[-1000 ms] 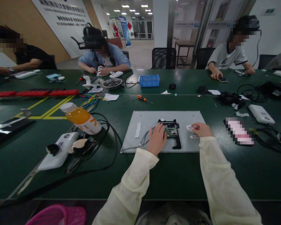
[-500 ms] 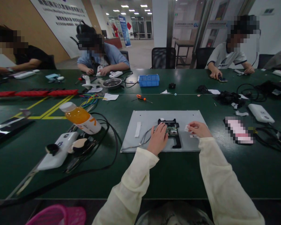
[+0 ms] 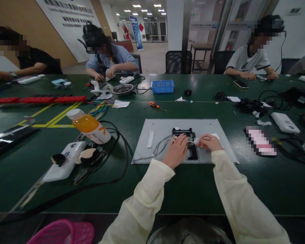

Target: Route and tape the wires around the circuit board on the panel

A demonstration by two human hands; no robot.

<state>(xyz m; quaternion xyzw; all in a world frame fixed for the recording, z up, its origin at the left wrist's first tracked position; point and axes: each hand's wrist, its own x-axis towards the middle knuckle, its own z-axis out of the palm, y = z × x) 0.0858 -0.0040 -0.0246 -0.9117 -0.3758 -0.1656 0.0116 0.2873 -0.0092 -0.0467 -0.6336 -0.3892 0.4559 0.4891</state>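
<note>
A flat light-grey panel lies on the green table in front of me. A black plastic bracket with a green circuit board sits on it. My left hand rests over the left part of the bracket and board, fingers stretched out and covering much of it. From the right, my right hand pinches a small white piece of tape or label at the board's right edge. Grey cables run from under my left hand across the panel. A white strip lies on the panel's left side.
To the left are an orange drink bottle, a white device and black cables. An orange screwdriver and blue basket lie beyond the panel. A phone is on the right. Several people sit across the table.
My right hand has moved left with the white piece, from the panel's right part to the board's edge. My left hand has shifted slightly right over the board.
</note>
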